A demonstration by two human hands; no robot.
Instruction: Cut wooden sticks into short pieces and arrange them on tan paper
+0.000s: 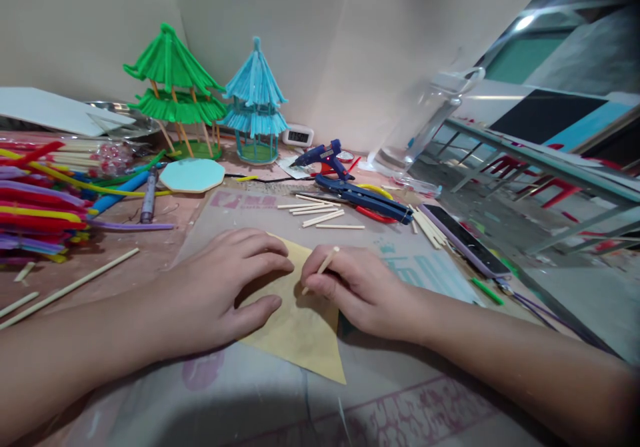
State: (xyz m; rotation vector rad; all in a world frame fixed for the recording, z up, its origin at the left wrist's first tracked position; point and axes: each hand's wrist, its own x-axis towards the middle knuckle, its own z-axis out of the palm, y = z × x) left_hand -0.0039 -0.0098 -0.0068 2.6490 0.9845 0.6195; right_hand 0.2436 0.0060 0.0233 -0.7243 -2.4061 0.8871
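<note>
The right hand pinches a short wooden stick between thumb and fingers, tilted over the yellow sheet, a grip seemingly suited to fine control. The left hand, thumb and fingers parted and empty, lies over the sheet's left side, likely steadying it. Beyond, loose cut sticks, a blue hand tool and a glue gun crowd the worktop.

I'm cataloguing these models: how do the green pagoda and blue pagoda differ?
The green pagoda looks broader, the blue pagoda narrower. The green pagoda's posts are tan; the blue pagoda's are blue. The blue pagoda stands nearer the digital clock, the green pagoda farther left. Both stand upright with two roof tiers.
</note>
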